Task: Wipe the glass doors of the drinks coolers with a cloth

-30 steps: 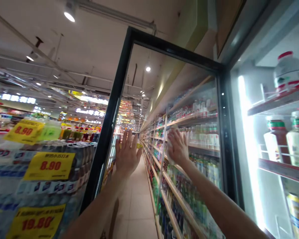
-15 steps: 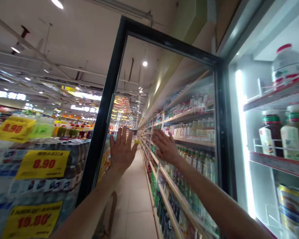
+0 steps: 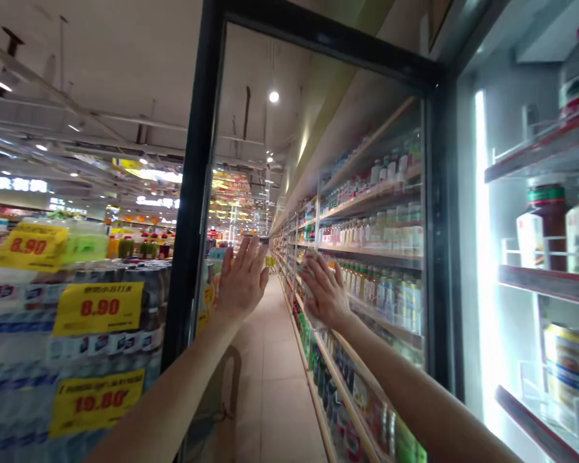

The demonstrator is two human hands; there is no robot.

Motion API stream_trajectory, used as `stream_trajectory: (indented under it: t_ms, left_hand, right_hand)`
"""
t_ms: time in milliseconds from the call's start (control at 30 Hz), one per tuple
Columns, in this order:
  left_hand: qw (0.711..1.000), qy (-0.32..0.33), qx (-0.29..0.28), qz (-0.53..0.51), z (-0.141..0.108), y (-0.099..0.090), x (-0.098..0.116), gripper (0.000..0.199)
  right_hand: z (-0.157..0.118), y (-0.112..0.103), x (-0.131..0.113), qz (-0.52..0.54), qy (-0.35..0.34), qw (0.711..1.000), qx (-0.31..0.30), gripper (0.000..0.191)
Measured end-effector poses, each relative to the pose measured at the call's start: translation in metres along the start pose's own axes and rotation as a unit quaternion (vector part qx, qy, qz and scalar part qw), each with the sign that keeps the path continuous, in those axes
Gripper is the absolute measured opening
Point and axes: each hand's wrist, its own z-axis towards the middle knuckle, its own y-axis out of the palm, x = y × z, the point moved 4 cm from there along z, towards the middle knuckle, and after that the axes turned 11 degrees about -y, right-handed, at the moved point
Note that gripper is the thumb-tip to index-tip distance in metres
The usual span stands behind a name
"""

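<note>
A glass cooler door with a dark frame (image 3: 195, 186) stands swung out in front of me, hinged on the right. Both arms reach toward its pane. My left hand (image 3: 242, 276) is raised, palm toward the glass, with its fingers extended and nothing in it. My right hand (image 3: 324, 290) is spread against or very near the glass, and a faint pale patch shows beside its fingers. Whether the palms actually press the pane is hard to tell.
At right, the lit cooler holds dark-capped bottles (image 3: 541, 222) and yellow cans (image 3: 572, 370) on its shelves. At left stand stacked drinks with yellow price signs (image 3: 99, 308). A tiled aisle (image 3: 275, 386) shows through the glass, beside long bottle shelves.
The door frame now looks larger and nearer, and its left edge sits further left. Both hands stay raised at the glass; the fingers of my left hand are closer together.
</note>
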Motion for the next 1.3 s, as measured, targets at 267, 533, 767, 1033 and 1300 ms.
stream_trajectory:
  t_ms: [267,533,767,1033,1300]
  left_hand:
    - [1.0,0.001,-0.019,-0.009,-0.002,-0.004,0.006,0.053]
    - [0.999,0.001,0.007,-0.043,-0.008,0.002,-0.002,0.046]
    - [0.995,-0.093,-0.024,-0.034,-0.019,0.008,0.018,0.056]
    - [0.996,-0.08,-0.017,-0.046,-0.02,0.008,0.018,0.06]
    - [0.997,0.043,-0.018,-0.056,-0.029,0.009,0.023,0.041]
  right_hand:
    - [-0.058,-0.035,0.104,-0.086,0.38,0.918,0.08,0.052]
    - [-0.036,-0.009,0.02,-0.013,0.072,0.997,-0.012,0.049]
    - [-0.099,-0.039,0.106,-0.096,0.43,0.893,0.087,0.052]
    - [-0.056,-0.007,0.013,-0.005,0.093,0.995,-0.019,0.049]
    - [-0.125,-0.04,0.106,-0.102,0.418,0.897,0.096,0.051]
